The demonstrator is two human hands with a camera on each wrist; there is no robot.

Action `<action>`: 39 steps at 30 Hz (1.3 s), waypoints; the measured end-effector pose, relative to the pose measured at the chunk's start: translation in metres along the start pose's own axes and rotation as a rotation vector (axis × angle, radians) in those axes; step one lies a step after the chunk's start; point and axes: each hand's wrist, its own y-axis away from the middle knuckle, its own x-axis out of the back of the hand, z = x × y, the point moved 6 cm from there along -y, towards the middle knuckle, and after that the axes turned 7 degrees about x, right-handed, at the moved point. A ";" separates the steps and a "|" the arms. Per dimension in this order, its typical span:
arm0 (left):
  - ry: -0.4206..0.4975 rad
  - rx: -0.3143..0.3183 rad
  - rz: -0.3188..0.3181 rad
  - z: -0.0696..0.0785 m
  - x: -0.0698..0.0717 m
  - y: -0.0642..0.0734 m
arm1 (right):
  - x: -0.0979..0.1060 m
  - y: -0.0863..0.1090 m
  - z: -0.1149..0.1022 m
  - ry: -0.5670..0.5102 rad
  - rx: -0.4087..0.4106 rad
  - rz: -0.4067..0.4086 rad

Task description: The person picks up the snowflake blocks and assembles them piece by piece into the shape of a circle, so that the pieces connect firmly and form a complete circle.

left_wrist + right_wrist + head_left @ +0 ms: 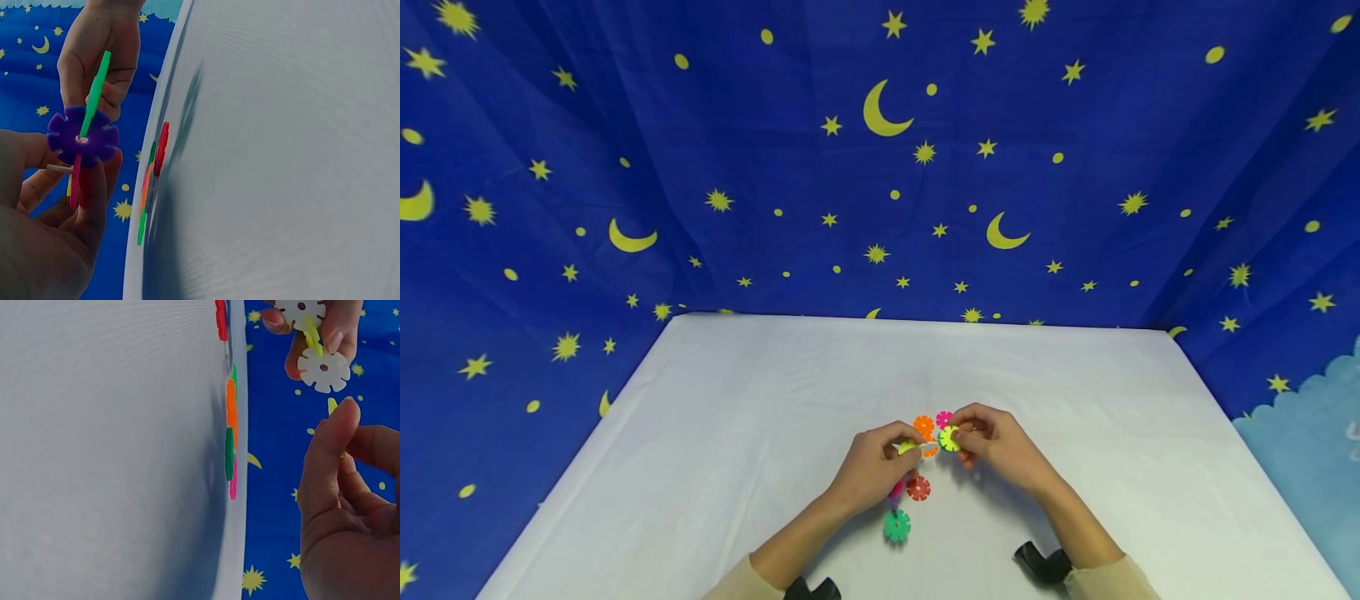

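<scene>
Over the white table, my left hand (863, 468) grips a chain of notched plastic discs that slot into each other. Its white disc (324, 370) and a yellow disc (312, 336) face the right hand. A pink disc (75, 187), a purple disc (94, 150) and a green disc (95, 94) run off the other end of the chain. Across from it, my right hand (1003, 448) pinches a loose yellow disc (950, 438) between thumb and fingers. In the right wrist view a small gap separates this yellow disc from the white one.
On the white table (760, 400) beneath the hands lie several loose discs, among them an orange disc (923, 426), a pink disc (944, 419) and a red disc (918, 488). A blue star-patterned curtain (805, 167) stands behind the table. Black camera mounts (1043, 565) sit at both wrists.
</scene>
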 end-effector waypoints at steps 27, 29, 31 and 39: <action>0.036 -0.014 -0.020 0.001 -0.005 0.002 | -0.006 -0.002 0.018 0.033 0.010 -0.076; 0.049 -0.013 -0.023 0.001 -0.006 0.002 | -0.007 -0.001 0.017 0.034 0.015 -0.073; 0.066 -0.006 -0.025 0.001 -0.007 0.002 | -0.008 -0.001 0.017 0.040 0.021 -0.069; 0.139 0.051 -0.043 0.001 -0.008 0.002 | -0.010 -0.002 0.014 0.078 0.048 -0.037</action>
